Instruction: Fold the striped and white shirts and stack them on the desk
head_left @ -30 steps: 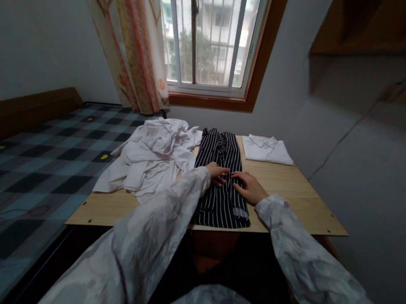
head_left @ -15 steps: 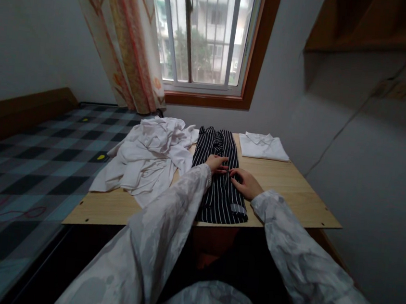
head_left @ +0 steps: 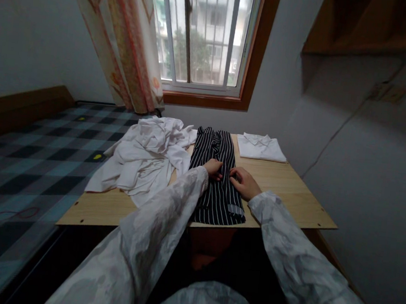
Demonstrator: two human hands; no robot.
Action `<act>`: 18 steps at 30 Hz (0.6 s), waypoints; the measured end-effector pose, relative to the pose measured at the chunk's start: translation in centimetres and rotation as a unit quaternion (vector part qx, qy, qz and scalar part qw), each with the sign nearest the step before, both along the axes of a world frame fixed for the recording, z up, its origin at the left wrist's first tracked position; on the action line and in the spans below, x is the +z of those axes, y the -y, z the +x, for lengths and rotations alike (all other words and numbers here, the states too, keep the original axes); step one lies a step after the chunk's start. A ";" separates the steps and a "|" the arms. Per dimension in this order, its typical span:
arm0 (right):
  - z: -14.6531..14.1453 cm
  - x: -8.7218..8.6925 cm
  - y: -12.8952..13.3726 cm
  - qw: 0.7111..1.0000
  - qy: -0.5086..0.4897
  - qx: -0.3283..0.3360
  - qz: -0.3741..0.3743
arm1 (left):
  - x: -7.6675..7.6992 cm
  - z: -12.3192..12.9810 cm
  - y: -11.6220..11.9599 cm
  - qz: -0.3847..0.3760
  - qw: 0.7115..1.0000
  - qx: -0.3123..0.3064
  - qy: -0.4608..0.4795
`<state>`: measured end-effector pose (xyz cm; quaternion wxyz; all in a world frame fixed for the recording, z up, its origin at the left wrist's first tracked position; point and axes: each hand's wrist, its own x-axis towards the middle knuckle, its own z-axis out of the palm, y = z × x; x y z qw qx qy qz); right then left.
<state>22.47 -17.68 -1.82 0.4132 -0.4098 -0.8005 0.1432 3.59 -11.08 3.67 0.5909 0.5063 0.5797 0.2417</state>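
A black shirt with white stripes [head_left: 219,204] lies folded into a long narrow strip on the wooden board, its collar end towards the window. My left hand [head_left: 213,168] rests on the middle of it, fingers curled down and closed on the cloth. At the strip's right edge my right hand [head_left: 244,183] has its thumb and fingers bent together on the fabric. The fingertips of both hands are partly hidden. A small pale patch [head_left: 235,210] shows near the shirt's front end.
White crumpled clothes [head_left: 152,154] are heaped at the board's left and hang over its side. A folded white shirt [head_left: 261,147] lies at the back right of the wooden board [head_left: 285,194]. On the left is a bed with a checked cover [head_left: 43,154]; ahead, a window [head_left: 211,37].
My left hand has drawn slightly nearer to me along the shirt, and its fingers have curled in. My right hand stays at the shirt's right edge. The view has shifted a little.
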 end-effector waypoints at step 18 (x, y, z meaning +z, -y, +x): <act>0.1 0.0 0.1 0.999 0.043 -0.009 0.019 | 1.6 -3.2 5.3 -0.031 0.991 -0.125 0.032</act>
